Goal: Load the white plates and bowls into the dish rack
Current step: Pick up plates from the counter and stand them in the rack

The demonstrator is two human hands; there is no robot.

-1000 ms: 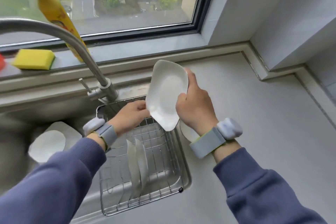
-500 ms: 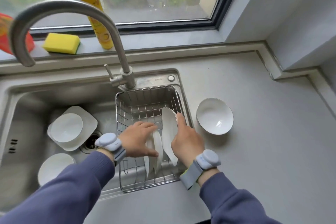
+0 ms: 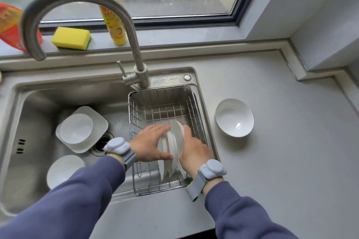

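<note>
Where both hands meet, plate [image 3: 177, 137] between left hand [image 3: 150, 144] and right hand [image 3: 194, 151]

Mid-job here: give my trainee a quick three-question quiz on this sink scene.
1. True or false: the plates in the dish rack stand on edge.
2. Where is the lone bowl to the right of the rack? A) in the sink B) on the counter C) on the windowsill
3. Fill in: the yellow sponge lies on the ____.

Key: 1 true; 2 B; 3 windowsill. Extra fact: the left hand and right hand flank the plates.
</note>
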